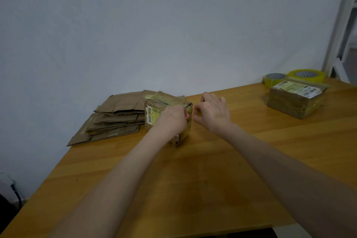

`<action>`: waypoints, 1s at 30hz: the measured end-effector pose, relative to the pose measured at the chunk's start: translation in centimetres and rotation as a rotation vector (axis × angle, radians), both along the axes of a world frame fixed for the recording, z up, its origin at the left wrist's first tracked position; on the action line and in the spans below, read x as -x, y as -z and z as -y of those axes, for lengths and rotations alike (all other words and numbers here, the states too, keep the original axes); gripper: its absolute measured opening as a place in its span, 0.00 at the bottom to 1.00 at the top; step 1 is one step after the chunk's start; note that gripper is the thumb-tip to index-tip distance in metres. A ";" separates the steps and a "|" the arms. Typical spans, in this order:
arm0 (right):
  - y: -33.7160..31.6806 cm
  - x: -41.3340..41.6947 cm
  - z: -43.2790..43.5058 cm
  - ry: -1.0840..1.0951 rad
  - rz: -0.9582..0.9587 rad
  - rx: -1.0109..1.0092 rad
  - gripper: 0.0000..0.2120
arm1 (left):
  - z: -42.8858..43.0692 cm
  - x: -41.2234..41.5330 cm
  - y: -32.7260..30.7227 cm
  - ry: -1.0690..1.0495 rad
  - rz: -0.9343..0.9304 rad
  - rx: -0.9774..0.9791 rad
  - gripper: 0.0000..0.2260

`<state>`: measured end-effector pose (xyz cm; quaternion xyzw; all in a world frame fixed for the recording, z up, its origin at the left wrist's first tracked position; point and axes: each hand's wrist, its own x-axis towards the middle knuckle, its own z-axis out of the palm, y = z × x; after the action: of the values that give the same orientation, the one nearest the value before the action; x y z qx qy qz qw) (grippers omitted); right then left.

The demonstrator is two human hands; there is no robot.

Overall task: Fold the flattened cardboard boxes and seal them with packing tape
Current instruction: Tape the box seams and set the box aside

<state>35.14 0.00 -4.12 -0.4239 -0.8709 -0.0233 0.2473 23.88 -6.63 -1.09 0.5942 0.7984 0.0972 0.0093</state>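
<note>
Now, the box (153,112) stands on the table (193,179), touching or just beside the stack of flattened boxes (116,120) toward the far left, and it is already glossy with yellowish tape. The left hand (172,119) lies over its near top edge, fingers curled round the right-hand corner, holding it steady. The right hand (212,113) sits just off that same corner with thumb and forefinger drawn together; whether a tape end is between them I cannot tell (too small, too blurred). I read this as the sealing step on this box, close to finished. The next move likely calls for pressing the strip flat round the corner while the left hand braces. There is wide bare wood nearer the person and to the right. The tape rolls (307,75) and a finished box (295,100) sit well apart at the far right, and the stack reaches the table's left edge.
</note>
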 end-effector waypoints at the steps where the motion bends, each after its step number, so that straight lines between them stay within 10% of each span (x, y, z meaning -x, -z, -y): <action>1: -0.1 -0.1 -0.1 0.005 -0.001 -0.007 0.08 | 0.1 0.0 -0.4 0.003 0.001 0.005 0.10; 19: -0.5 -0.1 0.2 -0.015 0.005 -0.029 0.07 | 0.0 0.0 -0.4 0.020 -0.095 -0.003 0.08; 30: 0.4 -1.2 -0.6 0.085 -0.299 0.455 0.06 | 0.2 2.3 1.4 -0.026 -0.024 -0.056 0.09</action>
<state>36.32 0.64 -4.55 -0.5035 -0.7890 0.2257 0.2702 21.58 -6.82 -2.51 0.5850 0.8030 0.1125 -0.0181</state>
